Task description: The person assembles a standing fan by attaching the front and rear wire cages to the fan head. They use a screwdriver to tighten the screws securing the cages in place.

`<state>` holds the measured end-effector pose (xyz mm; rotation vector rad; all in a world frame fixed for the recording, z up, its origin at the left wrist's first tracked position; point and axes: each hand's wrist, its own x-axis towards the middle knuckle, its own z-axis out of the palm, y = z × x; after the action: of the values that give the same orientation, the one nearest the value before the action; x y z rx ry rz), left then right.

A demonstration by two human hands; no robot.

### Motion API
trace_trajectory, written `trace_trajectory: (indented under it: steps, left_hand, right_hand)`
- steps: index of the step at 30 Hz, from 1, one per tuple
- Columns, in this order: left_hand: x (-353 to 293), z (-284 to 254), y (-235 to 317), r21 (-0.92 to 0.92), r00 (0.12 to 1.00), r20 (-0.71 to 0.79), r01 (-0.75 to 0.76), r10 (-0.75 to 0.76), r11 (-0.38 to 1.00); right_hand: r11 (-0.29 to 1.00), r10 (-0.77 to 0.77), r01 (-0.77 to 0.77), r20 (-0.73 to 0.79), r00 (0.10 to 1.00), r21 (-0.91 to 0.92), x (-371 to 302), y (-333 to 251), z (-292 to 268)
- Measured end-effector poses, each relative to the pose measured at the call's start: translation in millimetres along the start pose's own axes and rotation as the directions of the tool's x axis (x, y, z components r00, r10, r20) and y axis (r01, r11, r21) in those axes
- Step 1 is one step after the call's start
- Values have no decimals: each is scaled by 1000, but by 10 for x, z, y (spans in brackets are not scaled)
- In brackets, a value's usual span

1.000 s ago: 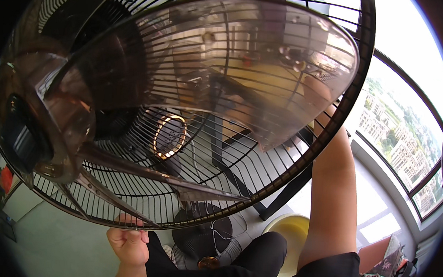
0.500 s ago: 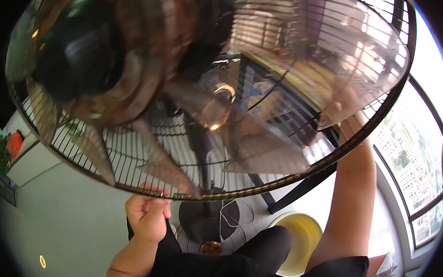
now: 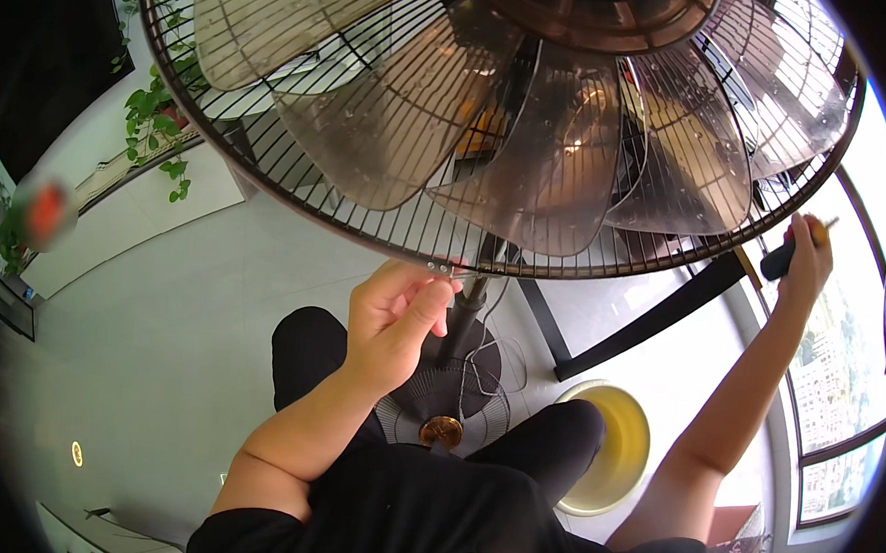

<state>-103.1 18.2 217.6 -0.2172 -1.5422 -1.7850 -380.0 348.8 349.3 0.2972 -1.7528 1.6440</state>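
A large standing fan fills the top of the head view, its clear, droplet-specked fan blades (image 3: 560, 152) lying over a dark round wire guard (image 3: 296, 204). At the guard's lower rim, my left hand (image 3: 391, 319) is closed in a pinch beside a small metal clip (image 3: 441, 268). Its fingertips are partly hidden behind the rim. Out to the right, beyond the guard, my right hand (image 3: 810, 266) grips a screwdriver (image 3: 779, 262) with a black and orange handle. The fan's pole (image 3: 470, 303) runs down to a round dark base between my legs.
A second wire guard (image 3: 416, 400) lies around the base, with a loose cable (image 3: 473, 363) nearby. A yellow basin (image 3: 619, 456) stands right of my knee. Behind it is a black table leg (image 3: 651, 322). Windows line the right; a trailing plant (image 3: 156, 111) hangs over a white cabinet (image 3: 135, 220) at left.
The fan has shifted right and up in view, and its blades show more sharply. My right hand, earlier seen through the guard, is now outside it at the right. My left hand remains at the rim.
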Motion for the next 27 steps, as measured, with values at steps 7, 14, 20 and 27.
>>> trace_trajectory:
  steps: [7,14,20,27]
  left_hand:
    - [-179,-91,-9,-39,990,102,99,-95,994]
    - [-499,-109,107,-112,927,169,356,-336,928]
    - [-503,-341,47,-222,854,78,518,-515,826]
    - [-388,-435,15,-332,773,99,619,-626,712]
  right_hand:
    - [760,-64,-169,332,941,627,-2392,-517,233]
    - [901,-269,67,431,861,429,-3424,-676,1015]
    - [915,-371,265,372,851,305,-3627,-691,1247]
    - [936,-352,294,444,824,195,-3619,-719,1284]
